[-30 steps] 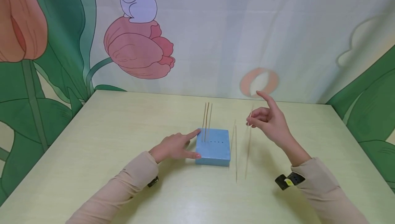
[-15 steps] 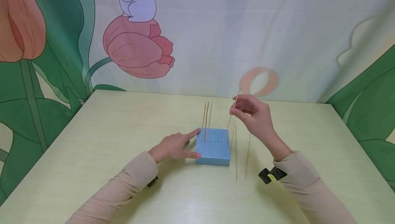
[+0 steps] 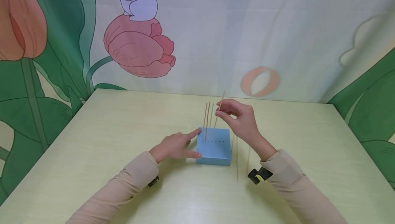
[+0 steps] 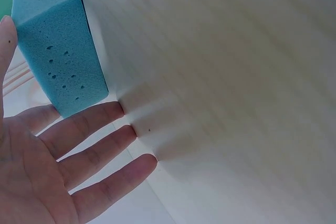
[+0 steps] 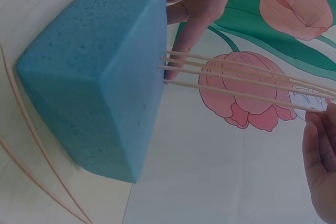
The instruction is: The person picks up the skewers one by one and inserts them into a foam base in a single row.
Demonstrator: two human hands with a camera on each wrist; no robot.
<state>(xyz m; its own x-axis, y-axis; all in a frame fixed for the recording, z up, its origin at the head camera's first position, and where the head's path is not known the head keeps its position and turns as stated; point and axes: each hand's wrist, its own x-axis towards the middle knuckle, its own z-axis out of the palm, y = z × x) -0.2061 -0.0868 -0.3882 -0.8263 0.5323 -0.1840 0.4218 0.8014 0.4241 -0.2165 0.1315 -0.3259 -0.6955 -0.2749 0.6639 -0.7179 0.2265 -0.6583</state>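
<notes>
Blue foam block on pale wood-grain tabletop

Left hand: fingers straight and spread, index and thumb touching the block's left side. Right hand: thumb and fingertips pinching one thin wooden stick, slightly tilted, lower end at the block's top face (seated in a hole or merely touching, cannot tell). Just to its left, three standing sticks; to its right, a row of small holes. Loose sticks: lying right of the block. Behind: tulip-printed backdrop.
</notes>
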